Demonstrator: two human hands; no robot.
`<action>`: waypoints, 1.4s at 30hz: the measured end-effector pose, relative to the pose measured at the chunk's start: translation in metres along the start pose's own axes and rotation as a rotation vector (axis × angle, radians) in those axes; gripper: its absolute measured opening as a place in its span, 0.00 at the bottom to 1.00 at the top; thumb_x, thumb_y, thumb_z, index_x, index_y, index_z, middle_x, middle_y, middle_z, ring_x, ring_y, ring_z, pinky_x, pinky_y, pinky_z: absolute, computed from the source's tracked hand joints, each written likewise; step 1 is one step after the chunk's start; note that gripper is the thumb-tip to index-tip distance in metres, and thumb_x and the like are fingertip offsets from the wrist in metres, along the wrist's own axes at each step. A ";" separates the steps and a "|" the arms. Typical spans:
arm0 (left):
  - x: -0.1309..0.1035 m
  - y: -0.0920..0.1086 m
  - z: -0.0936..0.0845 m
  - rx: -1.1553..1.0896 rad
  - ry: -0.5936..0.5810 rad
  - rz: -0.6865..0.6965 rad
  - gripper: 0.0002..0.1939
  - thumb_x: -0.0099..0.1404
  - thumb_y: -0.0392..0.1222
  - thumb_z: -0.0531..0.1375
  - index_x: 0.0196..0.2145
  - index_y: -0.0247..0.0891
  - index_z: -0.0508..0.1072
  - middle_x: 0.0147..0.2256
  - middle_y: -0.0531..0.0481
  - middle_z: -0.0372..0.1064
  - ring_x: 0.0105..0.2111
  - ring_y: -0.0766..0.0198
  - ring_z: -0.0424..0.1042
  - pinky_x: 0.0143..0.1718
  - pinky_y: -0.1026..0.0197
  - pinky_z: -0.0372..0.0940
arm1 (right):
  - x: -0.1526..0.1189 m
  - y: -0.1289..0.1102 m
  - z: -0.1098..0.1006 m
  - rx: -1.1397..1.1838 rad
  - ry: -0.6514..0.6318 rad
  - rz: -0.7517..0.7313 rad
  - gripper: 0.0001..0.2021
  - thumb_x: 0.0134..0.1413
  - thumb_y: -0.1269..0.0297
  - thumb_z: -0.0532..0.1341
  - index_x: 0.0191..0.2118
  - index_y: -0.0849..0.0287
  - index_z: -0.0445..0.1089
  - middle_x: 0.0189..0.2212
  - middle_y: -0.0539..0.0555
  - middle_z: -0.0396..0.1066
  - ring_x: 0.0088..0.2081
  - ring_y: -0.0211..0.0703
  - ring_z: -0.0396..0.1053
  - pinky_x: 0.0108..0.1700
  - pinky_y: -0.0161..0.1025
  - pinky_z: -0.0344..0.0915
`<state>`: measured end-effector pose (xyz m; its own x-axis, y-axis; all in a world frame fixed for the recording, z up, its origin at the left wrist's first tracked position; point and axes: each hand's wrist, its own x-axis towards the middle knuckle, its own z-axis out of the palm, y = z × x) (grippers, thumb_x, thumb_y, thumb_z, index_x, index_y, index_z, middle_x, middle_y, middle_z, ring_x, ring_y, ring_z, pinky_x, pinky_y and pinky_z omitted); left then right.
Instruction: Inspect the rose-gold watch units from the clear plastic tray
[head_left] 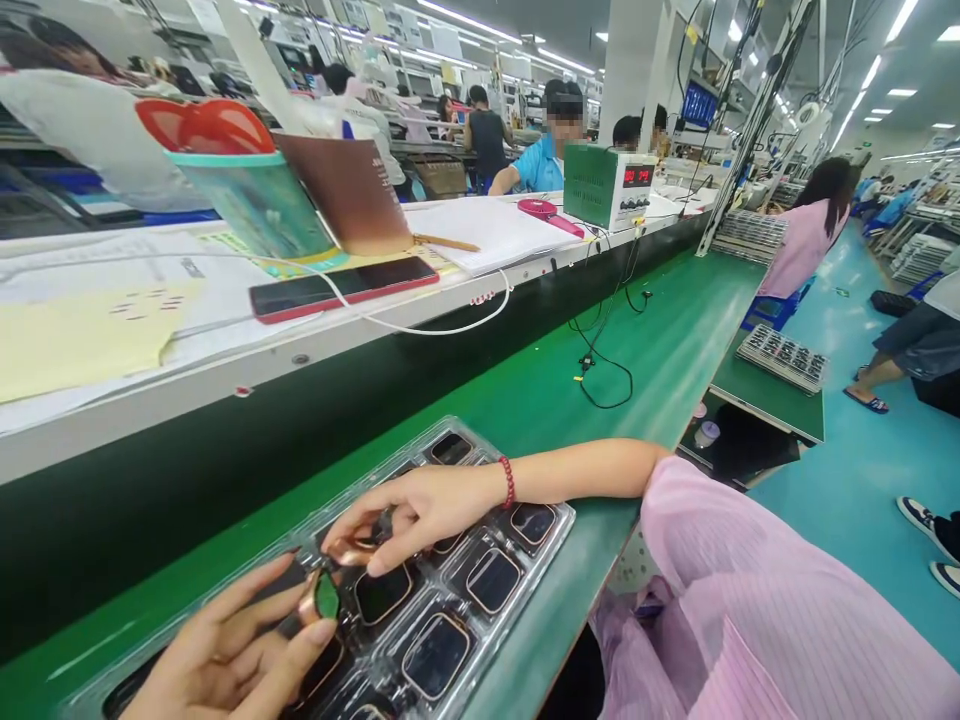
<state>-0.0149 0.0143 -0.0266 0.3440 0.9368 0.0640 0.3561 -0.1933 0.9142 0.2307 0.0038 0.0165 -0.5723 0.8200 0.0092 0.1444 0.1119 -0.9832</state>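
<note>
Between the thumb and fingers of my left hand point(232, 640) is a copper-coloured smartwatch case point(309, 603), tilted, with a green face showing. My right hand point(420, 510), with a red bead bracelet at the wrist, reaches in from the right. Its fingers close on another copper-coloured watch case point(351, 550), partly hidden by them. Both hands are over a clear plastic tray point(559, 530), close to each other. In its pockets lie several square, dark-faced watch cases point(436, 655) with thin gold rims.
The tray lies on a green bench point(525, 400). On a white shelf are a phone point(345, 288), a teal cup point(247, 200), papers and a green power supply point(600, 188). Black cables point(600, 360) hang onto the bench. Another tray point(784, 358) sits to the right; co-workers sit beyond.
</note>
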 end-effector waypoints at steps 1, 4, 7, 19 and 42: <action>0.000 0.000 0.000 -0.014 0.001 -0.007 0.40 0.46 0.56 0.73 0.58 0.60 0.71 0.32 0.52 0.78 0.27 0.43 0.77 0.15 0.48 0.70 | 0.000 0.002 0.000 -0.001 -0.001 -0.003 0.20 0.58 0.72 0.70 0.52 0.65 0.65 0.45 0.50 0.64 0.23 0.23 0.60 0.26 0.27 0.63; -0.003 0.006 0.001 -0.053 0.004 -0.021 0.35 0.45 0.55 0.73 0.52 0.57 0.74 0.31 0.52 0.77 0.25 0.48 0.75 0.16 0.50 0.70 | 0.001 0.005 0.000 -0.010 0.004 -0.007 0.19 0.59 0.69 0.69 0.52 0.64 0.65 0.45 0.50 0.64 0.23 0.23 0.61 0.25 0.28 0.63; -0.004 0.017 0.001 -0.061 -0.003 -0.051 0.30 0.47 0.58 0.72 0.49 0.55 0.74 0.33 0.53 0.77 0.22 0.57 0.70 0.19 0.53 0.71 | 0.001 0.007 -0.001 -0.011 0.007 0.004 0.19 0.60 0.67 0.69 0.53 0.64 0.66 0.46 0.51 0.65 0.24 0.24 0.63 0.26 0.28 0.65; -0.016 0.044 0.011 -0.130 -0.058 -0.070 0.31 0.53 0.50 0.68 0.52 0.35 0.69 0.44 0.43 0.74 0.23 0.72 0.64 0.25 0.64 0.63 | -0.008 0.013 -0.001 0.032 0.063 -0.022 0.22 0.55 0.65 0.68 0.54 0.63 0.68 0.40 0.52 0.72 0.23 0.29 0.66 0.25 0.31 0.69; -0.015 0.042 0.010 -0.405 -0.058 -0.080 0.22 0.56 0.36 0.66 0.49 0.35 0.71 0.37 0.49 0.75 0.29 0.66 0.75 0.35 0.62 0.70 | -0.012 0.004 0.005 0.104 0.090 0.062 0.18 0.50 0.74 0.65 0.49 0.60 0.73 0.38 0.54 0.77 0.35 0.41 0.80 0.31 0.34 0.77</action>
<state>0.0037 -0.0104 0.0067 0.3814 0.9241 -0.0255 0.0175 0.0204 0.9996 0.2344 -0.0085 0.0115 -0.4899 0.8709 -0.0402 0.0897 0.0045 -0.9960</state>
